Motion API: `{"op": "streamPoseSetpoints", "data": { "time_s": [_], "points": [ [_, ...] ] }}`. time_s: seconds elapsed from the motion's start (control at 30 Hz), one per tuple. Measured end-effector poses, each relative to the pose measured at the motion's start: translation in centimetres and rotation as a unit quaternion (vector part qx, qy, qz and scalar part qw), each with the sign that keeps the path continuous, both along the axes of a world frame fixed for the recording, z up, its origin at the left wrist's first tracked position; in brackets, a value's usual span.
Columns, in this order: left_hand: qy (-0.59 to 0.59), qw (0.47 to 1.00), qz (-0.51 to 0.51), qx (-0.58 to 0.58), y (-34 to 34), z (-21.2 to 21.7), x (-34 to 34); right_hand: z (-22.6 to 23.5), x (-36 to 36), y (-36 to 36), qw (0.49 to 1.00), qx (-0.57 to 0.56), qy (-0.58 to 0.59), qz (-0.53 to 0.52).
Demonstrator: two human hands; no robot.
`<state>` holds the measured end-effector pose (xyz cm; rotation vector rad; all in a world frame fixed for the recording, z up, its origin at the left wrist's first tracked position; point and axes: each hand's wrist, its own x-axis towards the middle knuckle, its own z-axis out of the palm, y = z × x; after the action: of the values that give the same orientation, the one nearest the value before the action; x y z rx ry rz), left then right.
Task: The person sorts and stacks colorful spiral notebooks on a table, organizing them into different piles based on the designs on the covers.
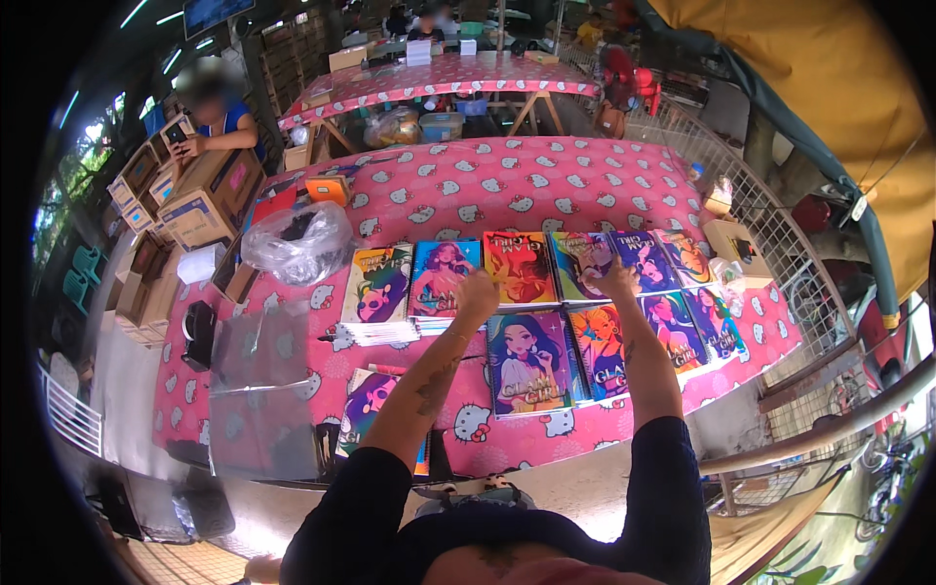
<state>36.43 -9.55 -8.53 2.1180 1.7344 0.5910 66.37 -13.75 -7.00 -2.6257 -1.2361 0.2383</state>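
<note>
Two rows of colourful illustrated notebooks (526, 363) lie on a table with a pink patterned cloth (507, 185). My left hand (478, 292) rests with curled fingers on the lower edge of the upper row, between a pink-covered notebook (444, 276) and a red-orange one (519, 267). My right hand (618, 281) presses on the lower edge of a green-and-blue notebook (582, 263) in the same row. Whether either hand grips a cover is unclear. Both forearms reach out from dark sleeves at the lower edge.
A clear plastic bag (297, 244) and stacked transparent sleeves (258, 390) lie on the left. A person sits behind cardboard boxes (200, 200) at far left. A wire fence (780, 253) runs along the right. A second pink-covered table (439, 78) stands behind.
</note>
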Motion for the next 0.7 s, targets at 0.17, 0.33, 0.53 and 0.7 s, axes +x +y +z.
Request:
{"op": "streamPoseSetpoints", "data": {
  "time_s": [0.17,0.33,0.53,0.7],
  "points": [
    [-0.124,0.990,0.031,-0.062,3.8,-2.4,-2.6,0.9,-1.2,1.0,0.999,0.029,-0.012,0.002],
    [-0.375,0.911,-0.117,0.125,2.5,3.5,-0.1,-2.3,11.1,-2.0,0.951,0.273,0.140,0.045],
    [-0.377,0.862,-0.064,0.333,-4.6,14.4,-15.1,7.1,-5.7,-6.9,0.669,0.441,0.580,0.150],
    [-0.391,0.812,-0.086,0.424,-8.5,22.0,-24.7,6.8,-21.7,-18.8,0.766,0.486,0.338,0.251]
  ]
}}
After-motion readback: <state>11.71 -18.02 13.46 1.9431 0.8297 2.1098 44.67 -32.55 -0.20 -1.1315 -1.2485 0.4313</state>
